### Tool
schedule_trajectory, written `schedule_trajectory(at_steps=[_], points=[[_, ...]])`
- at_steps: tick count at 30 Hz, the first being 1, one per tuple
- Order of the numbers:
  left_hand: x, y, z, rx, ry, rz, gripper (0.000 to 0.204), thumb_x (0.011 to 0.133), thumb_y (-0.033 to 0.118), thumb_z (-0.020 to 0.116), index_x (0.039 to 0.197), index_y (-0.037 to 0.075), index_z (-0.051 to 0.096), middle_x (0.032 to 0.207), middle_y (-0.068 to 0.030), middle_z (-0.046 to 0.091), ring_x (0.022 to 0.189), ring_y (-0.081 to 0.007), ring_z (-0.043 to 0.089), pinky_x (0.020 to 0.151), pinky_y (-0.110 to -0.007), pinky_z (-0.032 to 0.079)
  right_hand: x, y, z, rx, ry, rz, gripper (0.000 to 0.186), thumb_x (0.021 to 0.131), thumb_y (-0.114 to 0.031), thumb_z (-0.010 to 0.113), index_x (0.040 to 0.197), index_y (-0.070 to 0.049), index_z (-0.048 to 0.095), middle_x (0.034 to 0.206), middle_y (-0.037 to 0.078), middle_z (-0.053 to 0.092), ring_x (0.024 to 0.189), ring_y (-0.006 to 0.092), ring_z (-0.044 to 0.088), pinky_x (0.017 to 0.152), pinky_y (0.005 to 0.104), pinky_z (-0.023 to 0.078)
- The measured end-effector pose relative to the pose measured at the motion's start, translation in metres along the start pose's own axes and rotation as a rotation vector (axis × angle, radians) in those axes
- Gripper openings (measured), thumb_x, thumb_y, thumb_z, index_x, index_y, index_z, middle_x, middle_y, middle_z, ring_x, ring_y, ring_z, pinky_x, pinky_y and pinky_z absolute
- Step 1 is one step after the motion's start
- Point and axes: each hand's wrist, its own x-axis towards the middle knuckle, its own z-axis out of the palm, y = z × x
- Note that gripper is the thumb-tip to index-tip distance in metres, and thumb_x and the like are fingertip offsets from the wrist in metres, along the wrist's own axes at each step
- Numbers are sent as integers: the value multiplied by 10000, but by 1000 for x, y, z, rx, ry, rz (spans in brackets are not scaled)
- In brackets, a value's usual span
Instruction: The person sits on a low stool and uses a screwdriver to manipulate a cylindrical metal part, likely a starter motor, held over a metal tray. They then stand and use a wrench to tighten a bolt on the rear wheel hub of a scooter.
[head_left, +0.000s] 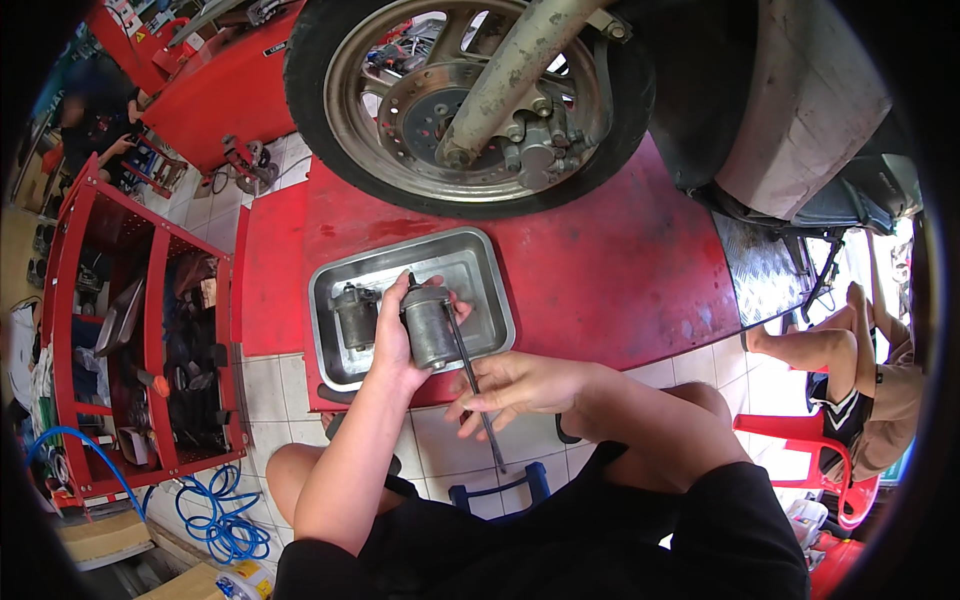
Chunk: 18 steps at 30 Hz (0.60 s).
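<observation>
My left hand [397, 335] is wrapped round a grey metal cylinder [430, 330], which looks like a small electric motor with a dark stub at its top. It is held upright over the near part of a metal tray [496, 300]. A long thin dark rod [487, 430] slants along the cylinder's right side, its lower end reaching down past the tray. My right hand [510, 390] has its thumb and fingers loosely round the rod; where its upper end meets the cylinder is hard to see. A second, similar cylinder [355, 318] stands in the tray's left part.
The tray rests on a red platform [620, 270] below a motorcycle's front wheel [330, 130]. A red tool cart [158, 300] stands at left, above a coiled blue hose [222, 515]. Another person sits at right by a red chair [800, 435]; one more is far left.
</observation>
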Motion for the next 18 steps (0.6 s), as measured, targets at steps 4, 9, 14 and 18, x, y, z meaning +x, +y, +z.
schedule_trajectory(at_steps=[4, 9, 14, 18], points=[[1, -1, 1, 7, -11, -15, 611, 951, 498, 526, 1211, -55, 518, 937, -192, 600, 948, -346, 628, 969, -445, 524, -3, 1, -15, -10, -123, -35, 463, 954, -145, 657, 1343, 34, 484, 1020, 135, 695, 948, 228, 696, 842, 342, 559], [1, 0, 0, -7, -15, -22, 616, 952, 499, 525, 1218, -57, 514, 946, -190, 598, 943, -345, 627, 969, -445, 526, 8, 9, -26, -261, -61, 27, 460, 957, -147, 653, 1347, 32, 487, 1030, 136, 696, 939, 217, 696, 824, 323, 550], [1, 1, -1, -2, 13, -21, 625, 947, 506, 531, 1212, -59, 522, 944, -186, 598, 932, -338, 626, 973, -443, 525, 5, 8, -7, 135, -45, 11, 498, 930, -233, 708, 1306, 36, 523, 960, 108, 696, 905, 193, 700, 808, 312, 549], [0, 1, 0, -11, -2, -32, 626, 943, 510, 537, 1208, -58, 528, 944, -186, 597, 930, -337, 626, 968, -441, 528, -3, 3, -8, -17, -122, -23, 508, 942, -231, 690, 1333, 28, 495, 1089, 125, 673, 978, 203, 685, 852, 329, 544]])
